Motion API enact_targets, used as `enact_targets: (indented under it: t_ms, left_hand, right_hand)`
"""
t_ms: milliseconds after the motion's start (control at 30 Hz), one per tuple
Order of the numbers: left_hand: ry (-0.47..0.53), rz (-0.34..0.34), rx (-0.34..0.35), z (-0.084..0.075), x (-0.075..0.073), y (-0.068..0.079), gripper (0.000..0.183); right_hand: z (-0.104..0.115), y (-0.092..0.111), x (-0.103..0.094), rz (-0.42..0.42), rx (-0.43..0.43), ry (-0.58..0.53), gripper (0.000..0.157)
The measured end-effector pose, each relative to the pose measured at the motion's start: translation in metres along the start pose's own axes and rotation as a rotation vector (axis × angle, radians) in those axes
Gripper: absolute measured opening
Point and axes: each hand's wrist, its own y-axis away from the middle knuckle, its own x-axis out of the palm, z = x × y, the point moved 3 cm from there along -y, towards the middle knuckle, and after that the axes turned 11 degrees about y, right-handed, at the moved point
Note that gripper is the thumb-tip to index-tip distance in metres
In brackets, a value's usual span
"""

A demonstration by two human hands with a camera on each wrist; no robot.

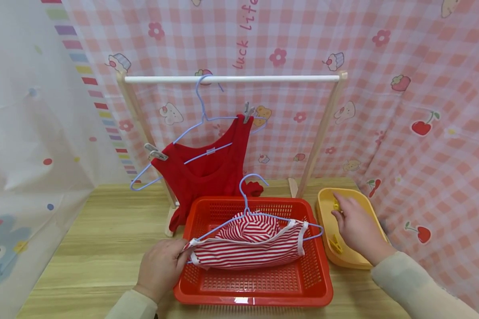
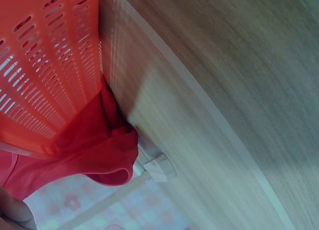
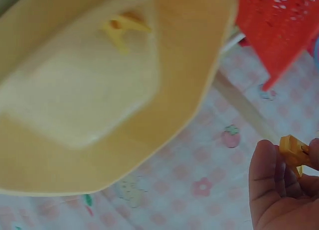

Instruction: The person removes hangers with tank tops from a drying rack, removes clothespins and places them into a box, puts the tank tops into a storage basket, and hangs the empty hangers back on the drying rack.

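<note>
A red-and-white striped garment hangs on a light blue hanger over a red basket. My left hand pinches the garment's left strap and the hanger's end there; in the left wrist view only a bit of that hand shows. Above the yellow tub, my right hand holds a yellow clothespin between thumb and fingers. Another yellow clothespin lies in the tub.
Behind the basket stands a rack with a white bar and wooden legs. A red sleeveless top hangs from it on a blue hanger, with a grey clothespin at each shoulder. Patterned cloth curtains surround the wooden table.
</note>
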Motion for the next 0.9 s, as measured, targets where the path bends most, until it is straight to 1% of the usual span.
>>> enact_targets:
  t_ms: [167,333,567,900]
  left_hand:
    - [0.001,0.005,-0.008,0.000,0.000,0.000,0.017]
    - [-0.002,-0.012,0.011,0.000,0.001,0.000,0.017]
    - [0.001,-0.014,0.009,0.001,0.001,0.000,0.014]
    - [-0.012,-0.030,0.030,0.001,0.001,0.001,0.013]
  right_hand:
    - [-0.013,0.003,0.010,0.003,-0.008,0.032,0.051]
    - [-0.024,0.007,0.021,0.037,-0.001,0.064,0.052]
    - [-0.035,0.016,0.035,0.046,-0.027,0.102,0.052]
    - [-0.046,0.023,0.049,0.118,-0.026,0.107,0.052]
